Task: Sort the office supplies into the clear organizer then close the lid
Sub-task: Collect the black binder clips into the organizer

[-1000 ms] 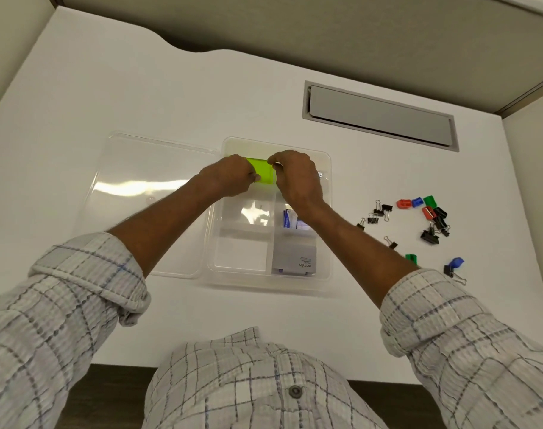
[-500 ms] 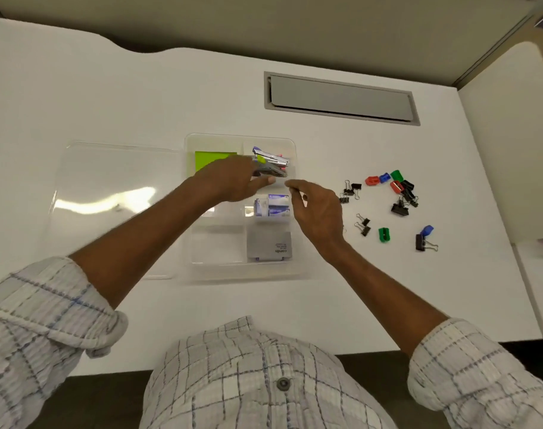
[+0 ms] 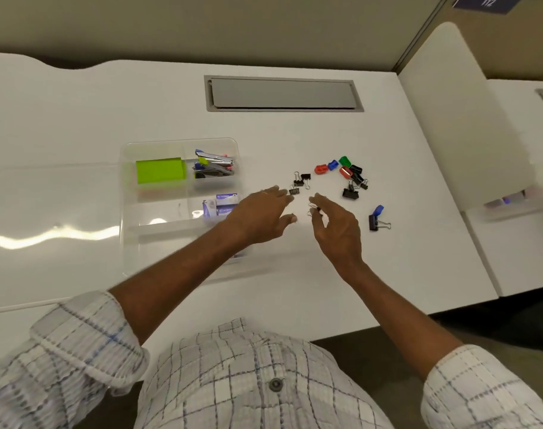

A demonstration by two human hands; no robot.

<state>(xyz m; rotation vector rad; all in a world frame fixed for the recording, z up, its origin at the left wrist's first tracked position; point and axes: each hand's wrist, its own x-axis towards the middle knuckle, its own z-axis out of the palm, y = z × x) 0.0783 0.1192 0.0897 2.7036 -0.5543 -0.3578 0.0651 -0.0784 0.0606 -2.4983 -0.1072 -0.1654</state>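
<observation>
The clear organizer [image 3: 183, 143] sits left of centre with its lid [image 3: 53, 205] lying open flat to the left. Inside are a green sticky-note pad [image 3: 160, 170], staplers [image 3: 213, 164] and staple boxes [image 3: 222, 204]. Binder clips lie loose on the desk to the right: small black ones [image 3: 301, 180], a coloured cluster [image 3: 341, 171], and a black and blue pair [image 3: 377, 218]. My left hand [image 3: 261, 215] is spread open, its fingertips beside a small black clip [image 3: 294, 191]. My right hand [image 3: 336, 226] pinches a small black binder clip [image 3: 316, 209] at its fingertips.
A grey cable hatch [image 3: 282, 93] is set into the white desk [image 3: 295, 289] behind the clips. A white partition [image 3: 455, 119] bounds the desk on the right, with a neighbouring desk beyond it. The desk's front edge runs close to my body.
Both hands left the organizer and moved right to the loose binder clips. The green pad and staplers now lie in the far compartments. My view has swung to the right.
</observation>
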